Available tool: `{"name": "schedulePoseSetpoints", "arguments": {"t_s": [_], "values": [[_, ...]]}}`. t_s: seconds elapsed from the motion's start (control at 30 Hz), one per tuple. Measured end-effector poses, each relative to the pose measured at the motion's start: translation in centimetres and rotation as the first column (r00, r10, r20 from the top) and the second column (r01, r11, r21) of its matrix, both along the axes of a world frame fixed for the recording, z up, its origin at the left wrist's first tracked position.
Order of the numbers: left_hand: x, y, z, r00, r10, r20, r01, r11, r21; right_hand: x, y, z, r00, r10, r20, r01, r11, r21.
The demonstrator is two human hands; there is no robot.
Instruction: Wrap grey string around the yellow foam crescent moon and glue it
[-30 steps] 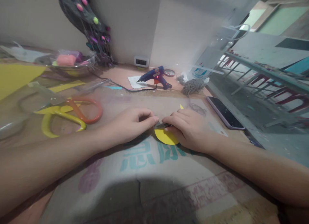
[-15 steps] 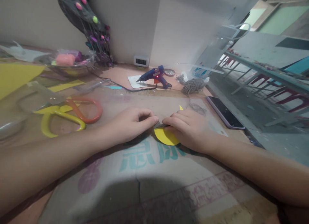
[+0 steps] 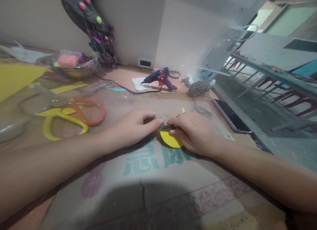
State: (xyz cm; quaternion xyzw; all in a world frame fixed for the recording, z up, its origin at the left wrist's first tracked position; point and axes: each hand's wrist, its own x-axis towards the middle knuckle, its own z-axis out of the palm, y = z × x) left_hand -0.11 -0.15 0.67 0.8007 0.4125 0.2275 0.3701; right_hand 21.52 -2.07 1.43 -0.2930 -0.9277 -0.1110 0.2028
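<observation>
A yellow paper piece with a rounded edge (image 3: 172, 140) lies low over the cardboard, partly covered by my right hand (image 3: 192, 129). The fingers of that hand are closed around its right side. Along the paper's upper edge runs a dark grey strand that looks like yarn (image 3: 167, 127). My left hand (image 3: 141, 124) has its thumb and fingertips pinched together at the left end of this grey strand. A small yellow tip pokes out behind my right hand. Beyond it, a ball of grey yarn (image 3: 198, 88) trails a loose strand toward my right hand.
Scissors with orange and yellow handles (image 3: 95, 113) lie left, near yellow paper (image 3: 19, 80). At the back are a blue glue gun (image 3: 158, 77) with a lit red light, a small digital clock (image 3: 145, 62) and a bowl (image 3: 71, 71). A phone (image 3: 231, 116) rests at the right edge.
My right fingers have lifted and shifted slightly, so more of the grey strand shows on the yellow paper. My left hand stays almost in place.
</observation>
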Motion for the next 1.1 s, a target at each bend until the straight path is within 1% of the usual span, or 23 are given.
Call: {"name": "schedulePoseSetpoints", "arguments": {"t_s": [0.2, 0.4, 0.53, 0.67, 0.8, 1.1], "values": [[0.03, -0.04, 0.18, 1.0, 0.004, -0.007, -0.004, 1.0, 0.0, -0.16, -0.02, -0.05, 0.999, 0.032, 0.026, -0.032, 0.999, 0.007], [0.08, 0.01, 0.17, 1.0, 0.001, -0.002, -0.001, 1.0, -0.017, -0.25, 0.06, -0.24, 0.999, 0.022, 0.025, -0.022, 1.0, 0.0], [0.05, 0.06, 0.06, 1.0, 0.006, 0.015, -0.005, 0.999, -0.034, -0.04, 0.06, -0.31, 1.0, -0.003, 0.003, 0.004, 0.999, -0.05], [-0.01, 0.04, 0.06, 1.0, 0.0, 0.017, 0.001, 1.0, -0.03, 0.24, 0.12, -0.37, 1.0, -0.003, -0.021, 0.001, 0.996, -0.093], [-0.01, -0.01, 0.14, 1.0, -0.001, 0.012, 0.002, 1.0, -0.025, 0.23, 0.16, -0.33, 1.0, -0.001, -0.015, 0.0, 0.998, -0.066], [0.08, 0.04, 0.12, 1.0, 0.008, -0.003, -0.008, 1.0, -0.027, -0.23, 0.15, -0.05, 0.998, 0.028, 0.052, -0.031, 0.998, 0.057]]}}
